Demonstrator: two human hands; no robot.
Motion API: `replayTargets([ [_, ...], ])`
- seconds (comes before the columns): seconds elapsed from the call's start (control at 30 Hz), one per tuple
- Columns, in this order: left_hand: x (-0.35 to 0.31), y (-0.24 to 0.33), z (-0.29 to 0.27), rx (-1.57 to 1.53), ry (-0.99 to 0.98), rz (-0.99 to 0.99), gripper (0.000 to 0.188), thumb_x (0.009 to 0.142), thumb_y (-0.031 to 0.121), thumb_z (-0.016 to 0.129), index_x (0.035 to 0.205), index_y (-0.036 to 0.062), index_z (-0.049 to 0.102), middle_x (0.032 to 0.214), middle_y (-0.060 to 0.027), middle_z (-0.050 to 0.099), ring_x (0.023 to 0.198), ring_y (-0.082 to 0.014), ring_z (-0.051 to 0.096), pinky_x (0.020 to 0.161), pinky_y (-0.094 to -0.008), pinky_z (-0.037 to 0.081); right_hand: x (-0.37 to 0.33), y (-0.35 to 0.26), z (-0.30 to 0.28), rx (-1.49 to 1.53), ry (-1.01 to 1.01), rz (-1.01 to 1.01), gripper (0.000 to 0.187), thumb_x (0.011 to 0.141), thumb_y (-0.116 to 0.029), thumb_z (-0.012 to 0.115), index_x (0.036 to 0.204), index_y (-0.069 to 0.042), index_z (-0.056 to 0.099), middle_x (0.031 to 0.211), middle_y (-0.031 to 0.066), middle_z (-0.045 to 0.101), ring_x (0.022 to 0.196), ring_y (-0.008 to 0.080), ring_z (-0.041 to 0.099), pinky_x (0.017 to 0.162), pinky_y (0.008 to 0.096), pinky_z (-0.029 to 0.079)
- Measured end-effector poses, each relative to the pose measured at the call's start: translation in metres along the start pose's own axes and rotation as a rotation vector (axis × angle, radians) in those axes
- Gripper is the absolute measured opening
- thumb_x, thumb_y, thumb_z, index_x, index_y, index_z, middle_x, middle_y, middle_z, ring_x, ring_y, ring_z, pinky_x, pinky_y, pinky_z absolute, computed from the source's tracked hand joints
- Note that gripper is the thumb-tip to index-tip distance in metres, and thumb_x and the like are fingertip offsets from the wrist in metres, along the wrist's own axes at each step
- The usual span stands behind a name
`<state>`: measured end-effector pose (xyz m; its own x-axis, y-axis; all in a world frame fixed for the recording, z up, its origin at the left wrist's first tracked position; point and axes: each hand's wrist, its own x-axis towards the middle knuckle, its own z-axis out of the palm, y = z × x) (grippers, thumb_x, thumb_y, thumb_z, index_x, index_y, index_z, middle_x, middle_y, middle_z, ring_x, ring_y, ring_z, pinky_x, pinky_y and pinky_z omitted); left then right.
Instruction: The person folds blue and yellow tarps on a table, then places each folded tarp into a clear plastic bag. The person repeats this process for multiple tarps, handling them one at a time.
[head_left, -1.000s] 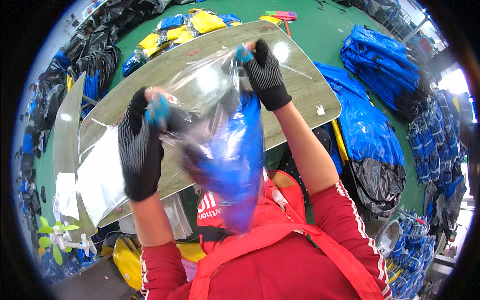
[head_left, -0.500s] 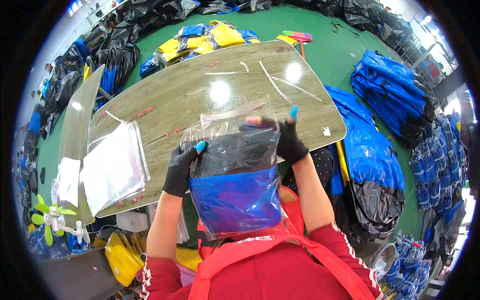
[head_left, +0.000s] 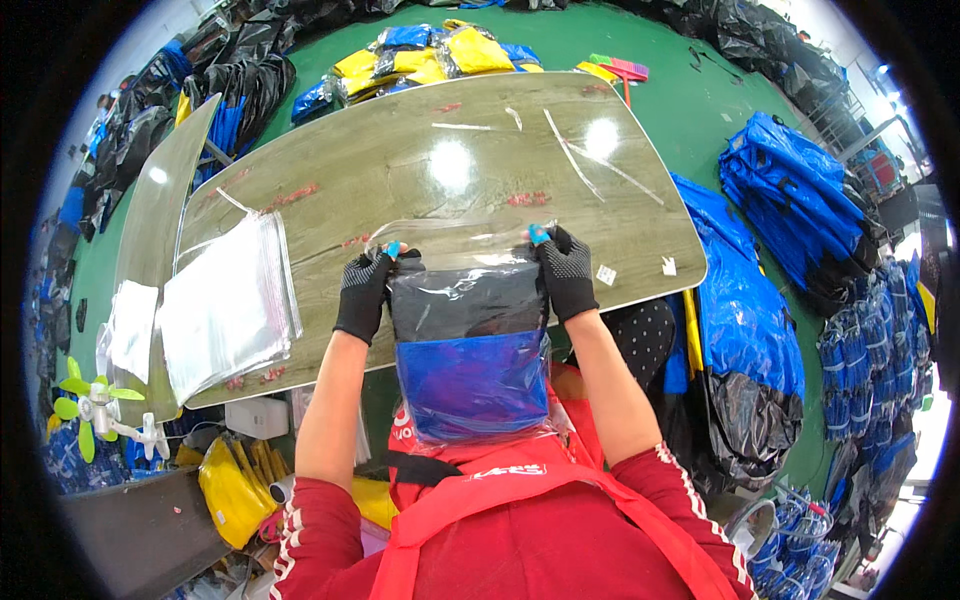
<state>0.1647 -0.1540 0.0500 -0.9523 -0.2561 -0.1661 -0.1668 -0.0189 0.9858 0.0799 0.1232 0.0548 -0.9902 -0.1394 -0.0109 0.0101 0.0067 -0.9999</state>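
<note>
Between my hands is a clear plastic bag [head_left: 470,375] with a folded black-and-blue sheet inside, black at the far part and blue nearer my body. My left hand [head_left: 368,288], in a black glove with bare fingertips and a blue thumb cover, pinches the bag's upper left corner. At the upper right corner my right hand [head_left: 563,268], gloved the same way, grips the bag too. The bag's transparent open-looking end lies toward the table; its near end rests against my red apron [head_left: 500,500].
A stack of clear plastic bags [head_left: 230,310] lies on the wooden table [head_left: 370,160] at left. Thin plastic strips [head_left: 570,150] are on its far right. Packed yellow and blue bundles [head_left: 420,60] sit beyond it. Blue sheets [head_left: 745,320] hang at right; a small green fan [head_left: 100,405] is at lower left.
My right hand has come down from above the bag and now holds its upper right corner. The bag is straighter, and a small white scrap shows on the table beside my right hand.
</note>
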Motion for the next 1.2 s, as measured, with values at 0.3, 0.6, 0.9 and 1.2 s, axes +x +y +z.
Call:
replayTargets([
  [0.3,0.013,0.03,0.014,-0.301,-0.119,0.02,0.034,0.097,0.031,0.055,0.111,0.0011,0.065,0.103,-0.0117,0.069,0.09,-0.0166,0.066,0.08,-0.0288,0.052,0.03,-0.051,0.04,-0.596,-0.218,-0.851,0.025,0.079,-0.008,0.063,0.104,-0.007,0.065,0.096,0.0135,0.064,0.092,0.0312,0.06,0.08,0.0392,0.048],
  [0.6,-0.001,0.061,0.0,0.034,-0.167,0.016,0.027,0.097,0.021,0.056,0.105,-0.0035,0.065,0.089,-0.0061,0.069,0.085,-0.0101,0.06,0.078,-0.0232,0.046,0.047,-0.091,0.105,-1.015,-0.598,-1.136,0.016,0.084,-0.02,0.059,0.094,-0.01,0.067,0.081,0.0095,0.063,0.075,0.0303,0.061,0.062,0.0434,0.051],
  [0.9,-0.005,0.07,-0.003,0.08,-0.323,0.064,0.025,0.099,0.017,0.053,0.11,-0.0008,0.065,0.095,-0.0026,0.068,0.086,-0.0076,0.057,0.078,-0.0239,0.046,0.053,-0.092,0.094,-1.001,-0.64,-1.114,0.017,0.076,-0.02,0.065,0.09,-0.01,0.065,0.081,0.009,0.062,0.08,0.0297,0.061,0.067,0.0424,0.051],
  [1.2,-0.011,0.063,0.0,0.592,-0.216,0.504,0.03,0.098,0.018,0.052,0.12,0.0,0.061,0.105,-0.0094,0.07,0.092,-0.0209,0.068,0.08,-0.0301,0.051,0.069,-0.103,0.078,-1.005,-0.653,-1.062,0.021,0.082,-0.029,0.059,0.079,-0.01,0.068,0.084,0.014,0.067,0.084,0.0318,0.066,0.067,0.0467,0.052],
])
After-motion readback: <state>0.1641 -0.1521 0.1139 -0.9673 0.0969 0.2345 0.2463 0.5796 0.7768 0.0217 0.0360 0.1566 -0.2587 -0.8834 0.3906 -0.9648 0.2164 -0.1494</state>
